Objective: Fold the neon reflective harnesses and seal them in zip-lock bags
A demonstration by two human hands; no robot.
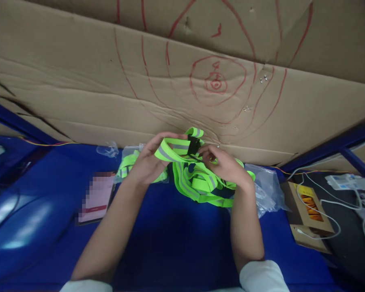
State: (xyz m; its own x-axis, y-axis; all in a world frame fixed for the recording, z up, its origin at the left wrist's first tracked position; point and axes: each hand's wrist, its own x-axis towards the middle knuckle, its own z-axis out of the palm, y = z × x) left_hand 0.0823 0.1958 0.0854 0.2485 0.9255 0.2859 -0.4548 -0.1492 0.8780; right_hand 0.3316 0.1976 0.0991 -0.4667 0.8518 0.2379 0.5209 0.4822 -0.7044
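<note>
Holding a bright green strap (180, 147) with a grey stripe in the left hand (150, 160) — gripping it near a black buckle (194, 145), with fingers stretched along behind the loop. Touching the near right side of that buckle with the right hand (222, 161), with thumb and fingers bent in; cannot tell whether pinching it or only resting against it. So holding strap and buckle up between the two hands. Just below them, and partly under the right wrist, can see loose green loops (202, 184) spread over a blue table (182, 235); cannot tell whether joined to the held piece.

Just left of the left hand, can see a plastic bag of green strap (127, 165), partly hidden by that hand. Farther left, beside the left forearm, can make out a flat pinkish card (99, 196), pixelated along one edge. Just right of the right wrist, can see a crumpled clear bag (267, 188); well to the right of that hand, an open brown box (310, 207) and a white power strip (349, 181). Beyond both hands, facing a cardboard wall (73, 69) — marked with red rings (215, 84) straight past the right hand.
</note>
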